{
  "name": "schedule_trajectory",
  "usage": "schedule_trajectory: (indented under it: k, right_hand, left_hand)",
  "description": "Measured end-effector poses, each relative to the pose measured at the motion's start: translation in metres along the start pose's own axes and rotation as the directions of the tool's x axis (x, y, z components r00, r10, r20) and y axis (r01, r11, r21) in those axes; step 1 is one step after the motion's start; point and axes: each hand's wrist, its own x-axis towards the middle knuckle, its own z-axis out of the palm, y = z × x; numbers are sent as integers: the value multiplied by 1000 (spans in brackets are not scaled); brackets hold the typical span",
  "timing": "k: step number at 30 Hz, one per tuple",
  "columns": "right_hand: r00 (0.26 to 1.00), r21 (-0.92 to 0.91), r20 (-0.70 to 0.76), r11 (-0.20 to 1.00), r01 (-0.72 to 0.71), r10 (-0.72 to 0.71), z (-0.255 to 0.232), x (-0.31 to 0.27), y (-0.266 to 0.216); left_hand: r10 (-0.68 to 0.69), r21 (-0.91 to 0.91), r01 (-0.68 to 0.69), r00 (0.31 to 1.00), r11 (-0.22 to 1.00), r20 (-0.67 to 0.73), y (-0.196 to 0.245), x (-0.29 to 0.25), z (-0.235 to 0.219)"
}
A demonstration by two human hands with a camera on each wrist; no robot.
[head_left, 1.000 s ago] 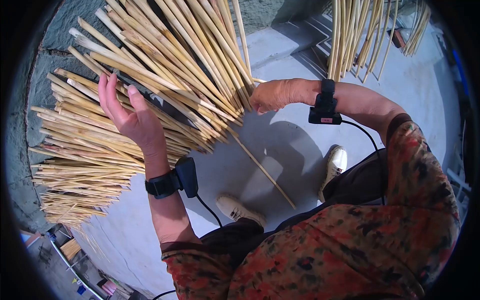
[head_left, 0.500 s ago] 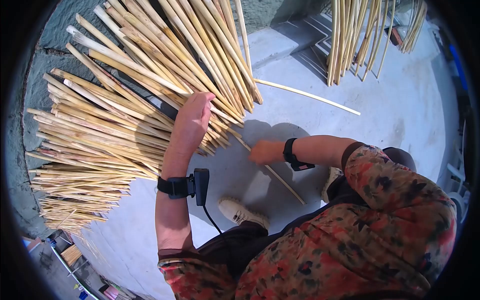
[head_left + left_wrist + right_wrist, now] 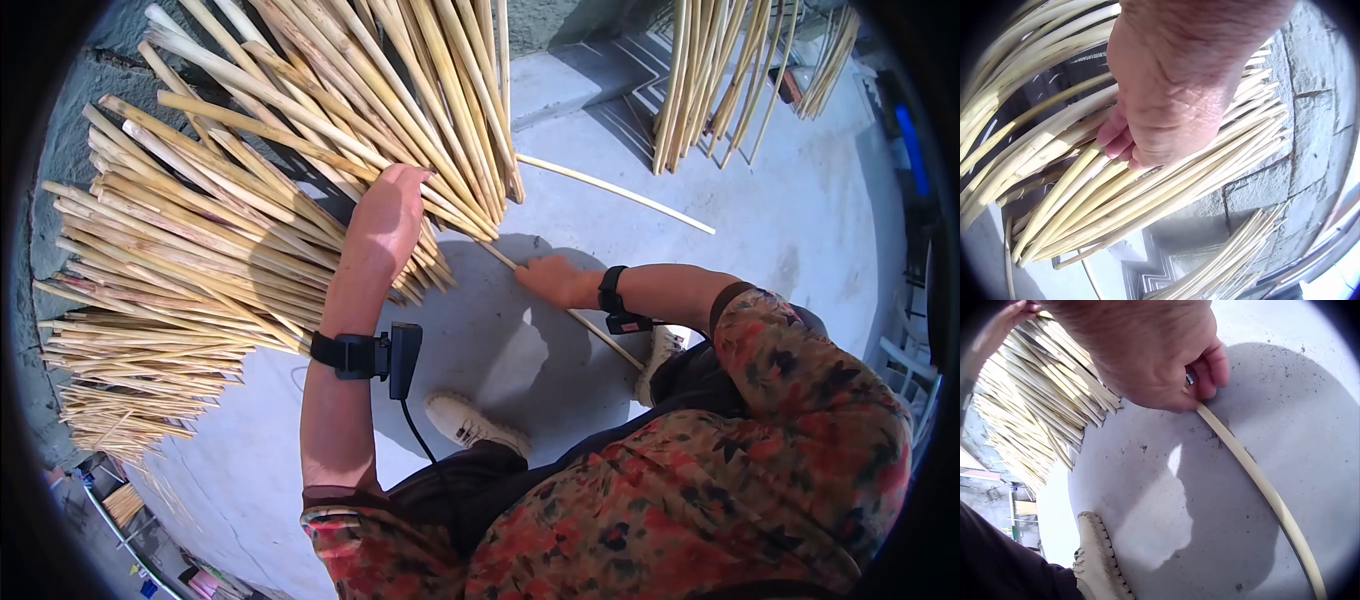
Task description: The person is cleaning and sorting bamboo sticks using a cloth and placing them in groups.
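My left hand reaches onto the pile of long pale peeled sticks. In the left wrist view its fingers curl round several sticks near their lower ends; the thumb is hidden. Lower right of it, my right hand pinches a single thin stick between thumb and fingers, close over the floor. The right wrist view shows this stick running out from under the fingertips, slightly bent. Its far end reaches toward the pile.
Another loose stick lies on the grey floor to the right. More sticks stand at the back right. A rough stone wall runs behind the pile. Two pale shoes are below the hands.
My left hand has come down from the left onto the pile and grips sticks. The right hand has left the pile's right edge for the single stick, which has shifted right. Another stick now lies out rightward.
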Motion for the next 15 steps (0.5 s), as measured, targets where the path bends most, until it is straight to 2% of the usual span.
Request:
schedule_trajectory:
  k: [1, 2, 3, 4, 6, 7, 9, 10, 12, 13, 15]
  right_hand:
    - [1000, -3, -1, 1000, 6, -6, -1, 1, -4]
    - [997, 21, -77, 1000, -5, 7, 1, 2, -11]
    - [988, 47, -150, 999, -17, 24, 2, 2, -17]
    - [989, 48, -147, 999, -14, 21, 4, 3, -19]
    - [977, 124, -173, 987, -107, 128, 5, 4, -23]
    - [976, 124, -173, 986, -112, 132, 4, 5, -26]
    - [986, 104, -25, 981, -164, 167, 1, 8, -31]
    - [986, 104, -29, 981, -162, 166, 2, 6, -32]
    - [993, 125, -14, 985, -116, 119, 2, 5, -33]
    - [992, 126, -20, 985, -118, 121, 3, 5, -33]
    - [990, 148, 119, 985, -93, 75, 3, 4, -31]
  left_hand:
    - [41, 24, -40, 999, 999, -31, -2, 2, 1]
    - [78, 52, -75, 995, 996, -58, -4, 1, 2]
    - [80, 51, -77, 995, 996, -66, -2, 0, 1]
    - [76, 51, -72, 995, 996, -65, 1, -1, -1]
    - [-99, -82, 101, 995, 992, 28, 4, 0, -3]
    - [-96, -85, 98, 995, 992, 29, 4, 0, -2]
    - [46, 44, -45, 999, 998, -23, 2, -1, -1]
    - [48, 47, -47, 999, 998, -24, -2, -1, 2]
    - [195, 132, -189, 980, 973, -41, -10, 2, 4]
    - [202, 136, -194, 979, 971, -41, -10, 2, 4]
    - [188, 138, -180, 981, 974, -45, -6, 0, 4]
